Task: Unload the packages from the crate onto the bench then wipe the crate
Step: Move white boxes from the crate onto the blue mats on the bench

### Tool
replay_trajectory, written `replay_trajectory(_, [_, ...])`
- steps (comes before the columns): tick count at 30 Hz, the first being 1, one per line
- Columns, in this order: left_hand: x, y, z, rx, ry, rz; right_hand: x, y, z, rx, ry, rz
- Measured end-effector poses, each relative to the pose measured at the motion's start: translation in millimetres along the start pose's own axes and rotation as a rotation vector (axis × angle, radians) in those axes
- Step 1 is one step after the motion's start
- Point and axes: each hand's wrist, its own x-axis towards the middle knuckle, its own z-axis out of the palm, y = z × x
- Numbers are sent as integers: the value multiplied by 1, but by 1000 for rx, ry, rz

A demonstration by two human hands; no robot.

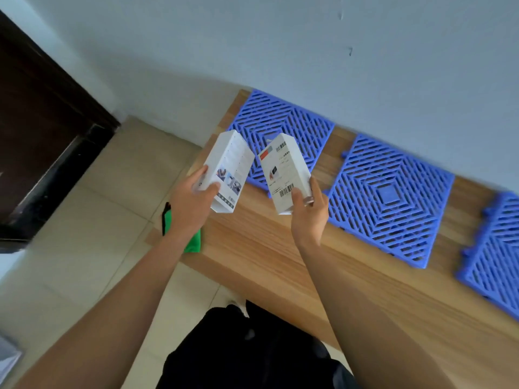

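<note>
**Two white boxes held above the wooden table**

The left hand grips a tall white cardboard box with product pictures on its side, thumb across the front face and fingers wrapped behind its lower end. The right hand grips a second white cardboard box with barcode labels in the same manner, thumb on the labelled face and fingers curled round the far edge. Both boxes are tilted, their upper ends leaning away from each other, and are held in the air above the near-left part of the light wooden table, close together but not touching.

Along the far edge of the table, against the pale wall, lie three blue plastic lattice tiles: one behind the boxes, one to the right of the boxes, and one cut off at the picture's right edge. A green cloth with a black edge lies at the table's left end, partly hidden by the left forearm. Left of the table is beige tiled floor.
</note>
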Motion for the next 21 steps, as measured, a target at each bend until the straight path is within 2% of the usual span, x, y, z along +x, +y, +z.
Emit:
replay_trajectory(8, [49,11,17,49,-91,4,13,-1,24,35,109,66])
replay_trajectory(13, [76,7,25,12,-175,29,24,-8,46,133,169,170])
replay_trajectory(21, [127,-10,39,-118,-255,-63,33,-24,93,387,404,350])
